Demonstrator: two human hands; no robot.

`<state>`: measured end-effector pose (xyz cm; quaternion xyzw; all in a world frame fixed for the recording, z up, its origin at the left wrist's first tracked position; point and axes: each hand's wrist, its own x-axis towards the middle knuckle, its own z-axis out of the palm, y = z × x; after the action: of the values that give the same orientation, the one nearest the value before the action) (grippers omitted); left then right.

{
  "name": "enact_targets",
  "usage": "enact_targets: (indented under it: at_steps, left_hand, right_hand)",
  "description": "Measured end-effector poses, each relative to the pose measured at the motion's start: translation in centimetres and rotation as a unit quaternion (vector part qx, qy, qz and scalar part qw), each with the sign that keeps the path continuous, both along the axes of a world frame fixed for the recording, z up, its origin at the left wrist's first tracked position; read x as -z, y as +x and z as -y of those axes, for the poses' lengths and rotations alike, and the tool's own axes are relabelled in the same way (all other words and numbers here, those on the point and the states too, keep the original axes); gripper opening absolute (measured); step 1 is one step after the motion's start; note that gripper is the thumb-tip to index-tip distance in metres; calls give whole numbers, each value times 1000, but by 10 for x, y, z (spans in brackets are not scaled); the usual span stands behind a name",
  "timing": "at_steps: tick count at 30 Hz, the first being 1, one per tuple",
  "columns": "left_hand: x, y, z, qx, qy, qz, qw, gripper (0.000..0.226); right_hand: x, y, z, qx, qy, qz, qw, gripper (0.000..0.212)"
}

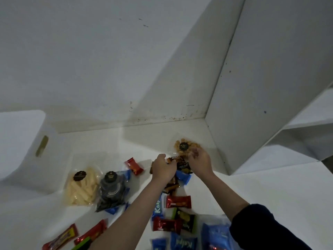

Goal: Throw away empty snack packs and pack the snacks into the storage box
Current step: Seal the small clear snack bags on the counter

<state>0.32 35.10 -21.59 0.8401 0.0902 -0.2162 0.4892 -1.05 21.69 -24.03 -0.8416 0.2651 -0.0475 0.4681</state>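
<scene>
A small brown snack pack (173,158) is pinched by the left hand (163,167); the right hand (199,159) is curled beside it. Many snacks (177,202) remain scattered on the counter (270,186); the white storage box (23,141) stands far left, packing barely begun

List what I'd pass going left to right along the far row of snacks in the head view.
white storage box → pale stick snacks bag → dark cookie bag → red wrapper → left hand → right hand
</scene>
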Motion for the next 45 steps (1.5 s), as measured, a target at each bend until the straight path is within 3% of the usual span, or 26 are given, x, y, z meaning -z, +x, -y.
enact_targets:
  at_steps: [6, 11, 14, 19, 24, 27, 35, 40, 45]
  left_hand:
    - [14, 41, 38, -96, -38, -82, 991, 62]
    - [26, 64, 57, -141, -19, -107, 984, 51]
    - [32, 70, 61, -179, -28, -103, 978, 42]
    - [29, 67, 64, -188, -71, -46, 978, 55]
    - [7, 60, 58, -200, -161, 50, 965, 21]
    - [-16, 50, 47, -173, -212, 102, 956, 8]
    - [-86, 9, -13, -53, -298, 228, 925, 15]
    - [-129, -20, -74, -32, -342, 253, 904, 13]
    - [-166, -51, -143, -5, -344, 265, 901, 14]
  right_hand:
    - [15, 54, 41, -59, -68, -104, 991, 46]
    - [44, 76, 60, -153, -153, -172, 961, 56]
    - [52, 78, 62, -137, -80, -120, 980, 52]
    - [47, 64, 55, -68, 4, -41, 997, 47]
    - [17, 38, 46, -8, 40, 39, 998, 44]
    - [-2, 17, 32, 6, 67, 106, 992, 40]
    - [-74, -28, -13, 4, 97, 206, 974, 33]
    - [-136, -56, -64, -2, 118, 295, 948, 4]
    - [-170, -86, -124, -38, 128, 347, 928, 8]
